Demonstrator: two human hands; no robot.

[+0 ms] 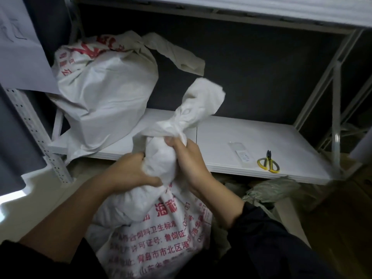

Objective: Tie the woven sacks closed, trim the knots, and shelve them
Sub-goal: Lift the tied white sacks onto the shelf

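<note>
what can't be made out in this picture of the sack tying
All in the head view:
- Knot on the sack: the left hand, the right hand and bunched cloth cover the neck, so it is unclear whether it is tied.
- Bottom of the sack: cut off by the lower edge.
- Print on the card beside the scissors: too small.
- Print on the far sack: creased and blurred.

Both hands grip the gathered neck of a woven sack.

Left hand [130,172] and right hand [189,164] clasp the near sack [153,234]; second sack [104,93] and scissors [268,163] rest on the shelf [231,137].
</note>
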